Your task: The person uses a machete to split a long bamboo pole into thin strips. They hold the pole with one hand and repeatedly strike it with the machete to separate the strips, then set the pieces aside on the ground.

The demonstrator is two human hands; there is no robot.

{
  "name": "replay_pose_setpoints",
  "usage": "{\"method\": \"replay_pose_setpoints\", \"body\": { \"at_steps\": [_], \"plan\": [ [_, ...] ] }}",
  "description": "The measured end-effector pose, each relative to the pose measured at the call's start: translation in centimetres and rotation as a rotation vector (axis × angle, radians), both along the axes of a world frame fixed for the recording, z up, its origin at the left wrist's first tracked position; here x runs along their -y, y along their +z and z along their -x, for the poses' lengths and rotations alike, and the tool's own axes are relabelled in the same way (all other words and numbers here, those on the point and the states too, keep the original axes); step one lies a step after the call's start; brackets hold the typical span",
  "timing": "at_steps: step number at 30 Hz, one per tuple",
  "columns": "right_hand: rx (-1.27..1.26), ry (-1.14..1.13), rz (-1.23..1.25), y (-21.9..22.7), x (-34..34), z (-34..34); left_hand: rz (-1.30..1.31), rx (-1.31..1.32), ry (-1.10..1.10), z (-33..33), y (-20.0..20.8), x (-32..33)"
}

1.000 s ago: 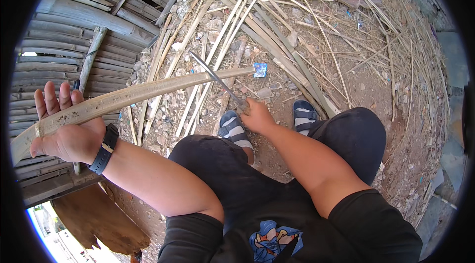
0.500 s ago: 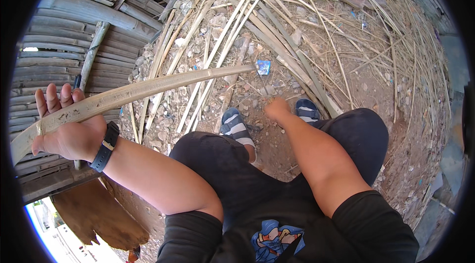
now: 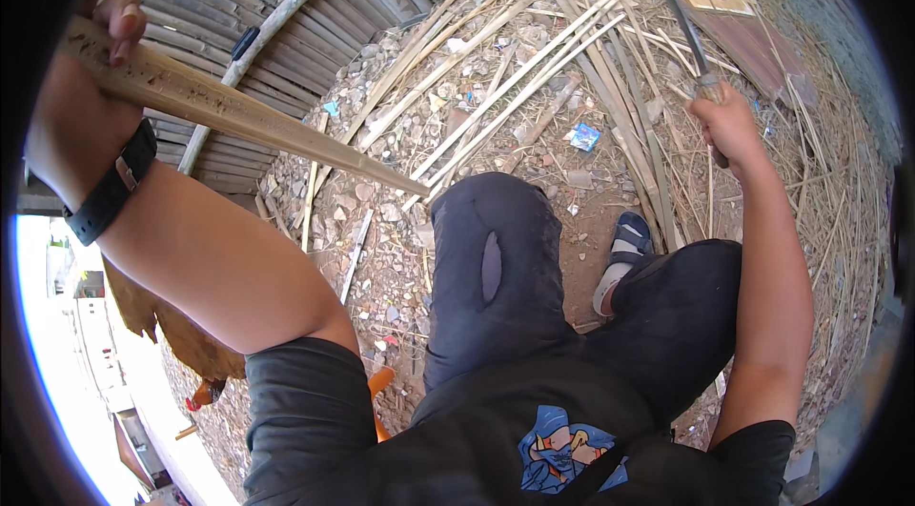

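Note:
My left hand [image 3: 105,87] is raised at the far left, its fingers curled round the thick end of a long split bamboo piece [image 3: 267,131]. The piece slants down to the right and its narrow tip ends beside my bent knee. On the other side, my right hand [image 3: 729,125] grips the handle of a machete [image 3: 684,22], lifted out to the right. The long blade points away and up, apart from the bamboo. Part of the left hand is dim and cut by the picture's rim.
Split bamboo strips [image 3: 524,77] lie across stony ground beyond my knees, with a blue packet [image 3: 584,136] among them. A bamboo wall [image 3: 253,1] with a slanting post [image 3: 276,25] stands left. A board with a round hole [image 3: 739,5] lies far right. A chicken [image 3: 205,394] stands lower left.
My right hand has swung up and right from near my feet, bringing the machete into plain sight. My left hand has risen and closed round the bamboo, whose tip has dropped left and nearer. My view has shifted.

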State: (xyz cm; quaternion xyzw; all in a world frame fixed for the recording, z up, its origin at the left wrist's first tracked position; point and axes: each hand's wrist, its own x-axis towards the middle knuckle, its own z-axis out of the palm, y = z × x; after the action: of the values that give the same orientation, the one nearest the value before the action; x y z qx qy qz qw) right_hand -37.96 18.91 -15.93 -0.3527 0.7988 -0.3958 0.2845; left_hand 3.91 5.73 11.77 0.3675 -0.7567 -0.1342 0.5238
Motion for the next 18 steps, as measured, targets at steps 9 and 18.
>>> {"method": "replay_pose_setpoints", "body": {
  "at_steps": [9, 18],
  "plan": [
    [0.241, -0.148, -0.048, -5.1, -4.8, 4.1, -0.48, 0.215, 0.303, -10.4, -18.4, 1.4],
    [0.262, -0.135, -0.102, -6.1, -3.1, 4.1, -0.534, 0.331, 0.698, -20.1, -28.4, 0.7]
  ]
}}
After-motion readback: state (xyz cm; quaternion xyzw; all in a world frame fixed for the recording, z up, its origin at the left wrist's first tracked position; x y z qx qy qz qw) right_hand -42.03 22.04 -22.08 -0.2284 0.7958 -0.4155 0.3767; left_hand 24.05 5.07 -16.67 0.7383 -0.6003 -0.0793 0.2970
